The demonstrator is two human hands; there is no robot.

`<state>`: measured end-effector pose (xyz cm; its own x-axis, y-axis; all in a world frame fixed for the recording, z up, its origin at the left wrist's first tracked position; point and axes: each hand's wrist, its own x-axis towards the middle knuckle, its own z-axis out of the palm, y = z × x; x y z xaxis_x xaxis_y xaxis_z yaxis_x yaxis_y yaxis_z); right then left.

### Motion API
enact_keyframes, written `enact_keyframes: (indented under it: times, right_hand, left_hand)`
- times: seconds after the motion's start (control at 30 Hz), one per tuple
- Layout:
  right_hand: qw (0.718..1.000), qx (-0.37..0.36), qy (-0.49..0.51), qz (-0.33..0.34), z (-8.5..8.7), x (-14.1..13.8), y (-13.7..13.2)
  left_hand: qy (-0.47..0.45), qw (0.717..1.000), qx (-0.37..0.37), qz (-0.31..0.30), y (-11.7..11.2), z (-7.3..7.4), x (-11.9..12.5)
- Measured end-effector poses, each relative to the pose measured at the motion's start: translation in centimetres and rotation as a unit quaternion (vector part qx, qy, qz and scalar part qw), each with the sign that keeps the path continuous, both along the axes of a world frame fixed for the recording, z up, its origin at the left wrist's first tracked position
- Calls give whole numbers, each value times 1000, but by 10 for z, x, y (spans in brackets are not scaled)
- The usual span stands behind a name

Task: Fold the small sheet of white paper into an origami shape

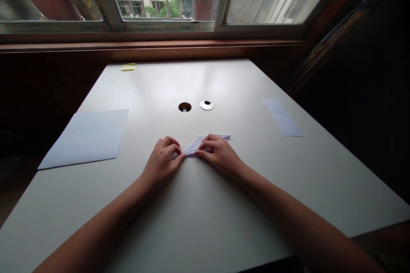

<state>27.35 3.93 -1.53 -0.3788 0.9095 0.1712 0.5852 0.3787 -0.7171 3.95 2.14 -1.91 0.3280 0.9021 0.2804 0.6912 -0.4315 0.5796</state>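
A small piece of folded white paper (194,145) lies on the white table between my hands, with a pointed end sticking out to the right. My left hand (162,157) pinches its left tip, thumb and fingers closed around the corner. Over its middle and right part, my right hand (219,151) is closed, with the thumb pressing on the near folded edge. Part of the paper is hidden under the right fingers.
A stack of white paper (89,138) lies at the left table edge, and a narrow paper strip (282,117) on the right. Beyond my hands are a round cable hole (185,107) and a metal ring cover (206,105). Yellow sticky notes (128,67) sit at the far left corner.
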Motion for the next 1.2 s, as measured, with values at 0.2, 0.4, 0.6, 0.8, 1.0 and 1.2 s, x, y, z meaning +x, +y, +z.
enact_keyframes:
  times: [0.2, 0.4, 0.6, 0.8, 1.0, 1.2]
  right_hand:
    - [1000, 3, 3, 2, -1, 1, 1]
    - [1000, -2, 0, 1, 0, 2, 1]
    - [1000, 2, -4, 10, 0, 1, 1]
    - [1000, 20, -2, -2, -5, 9, 4]
    - [999, 31, -10, -7, -5, 11, 6]
    - [999, 43, -22, -18, -7, 10, 7]
  left_hand:
    - [-16, 1000, 1, 10, 2, 0, -2]
    - [-40, 999, -14, 13, 2, 2, -2]
    - [-137, 990, 5, -33, 7, 9, -10]
    - [-9, 984, 101, -144, 8, 0, -15]
    - [98, 967, 112, -207, 3, -4, -11]
    - [120, 962, 125, -212, 2, -2, -10]
